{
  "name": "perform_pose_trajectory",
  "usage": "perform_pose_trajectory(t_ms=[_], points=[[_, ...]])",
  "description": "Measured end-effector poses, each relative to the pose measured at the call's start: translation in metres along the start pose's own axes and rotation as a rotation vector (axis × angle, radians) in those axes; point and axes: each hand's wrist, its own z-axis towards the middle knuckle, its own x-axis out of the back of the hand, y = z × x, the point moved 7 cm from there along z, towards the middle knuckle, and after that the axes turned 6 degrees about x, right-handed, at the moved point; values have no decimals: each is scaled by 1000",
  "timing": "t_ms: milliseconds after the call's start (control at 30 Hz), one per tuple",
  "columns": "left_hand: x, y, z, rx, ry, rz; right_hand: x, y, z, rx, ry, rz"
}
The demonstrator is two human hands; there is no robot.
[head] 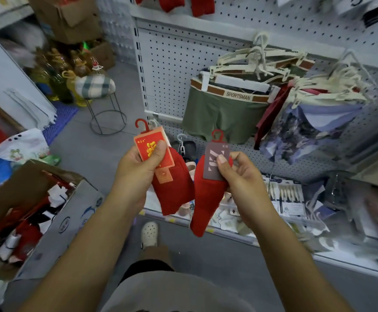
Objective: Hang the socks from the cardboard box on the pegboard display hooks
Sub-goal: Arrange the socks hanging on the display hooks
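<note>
My left hand (138, 167) grips a pair of red socks (174, 190) by its red-and-gold card with a red plastic hook on top. My right hand (239, 174) pinches a second pair of red socks (206, 203) by its grey card, also topped with a red hook. Both pairs hang in front of the white pegboard (167, 64). The cardboard box (71, 212) stands open at the lower left, holding several more carded socks in red, black and white. More red socks (201, 5) hang at the top of the pegboard.
Green boxer shorts (219, 113) and patterned underwear (307, 131) hang on cream hangers on the pegboard. A low shelf (284, 221) below holds packaged small goods. A wire stool (102, 95) with a checked cushion stands on the grey floor behind. My foot (149, 236) is under the socks.
</note>
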Motion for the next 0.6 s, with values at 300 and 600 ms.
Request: perform_pose_trajectory(t_ms=[300, 600], points=[[0, 119, 90, -199, -7, -12, -57, -85, 108, 231, -8, 34], [-12, 264, 176, -386, -72, 25, -117, -197, 208, 551, 89, -97]])
